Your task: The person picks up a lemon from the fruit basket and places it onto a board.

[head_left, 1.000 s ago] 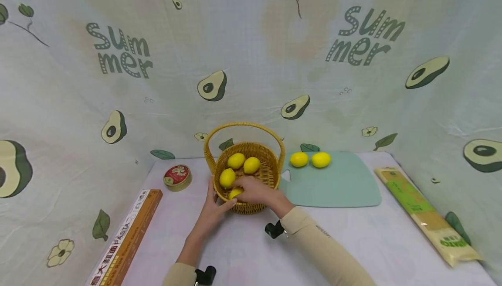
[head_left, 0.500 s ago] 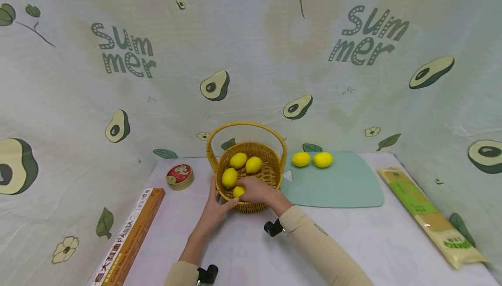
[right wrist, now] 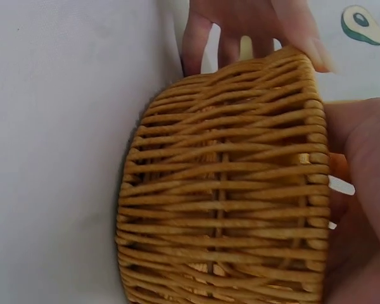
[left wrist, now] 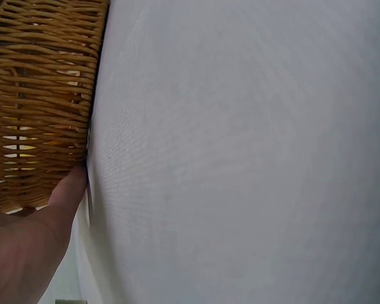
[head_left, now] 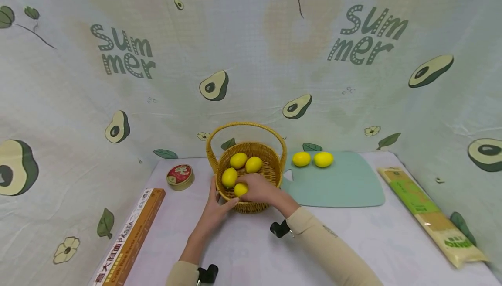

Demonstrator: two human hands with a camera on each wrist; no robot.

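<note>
A wicker basket (head_left: 248, 208) with a tall arched handle stands on the table, tipped slightly toward me in the head view. My left hand (head_left: 216, 212) holds its left front side, thumb over the rim and fingers along the outer wall. In the left wrist view those fingers reach low on the weave (left wrist: 41, 95). Inside the basket, my right hand (head_left: 259, 188) grips a lemon (head_left: 240, 190), partly covered by the fingers. Three more lemons (head_left: 229, 177) lie toward the left and back. The right wrist view shows mostly the basket's outer wall (right wrist: 221, 183), hiding the gripped lemon.
Two lemons (head_left: 301, 159) sit at the back of a pale green cutting board (head_left: 337, 185), right of the basket. A red-topped round tin (head_left: 180, 177) and a long pasta box (head_left: 131, 233) are on the left. A noodle packet (head_left: 429, 216) lies at the right edge.
The lemon under my right hand has shifted slightly right and back inside the basket, with the right forearm moving a little rightward. My left hand stays at the rim.
</note>
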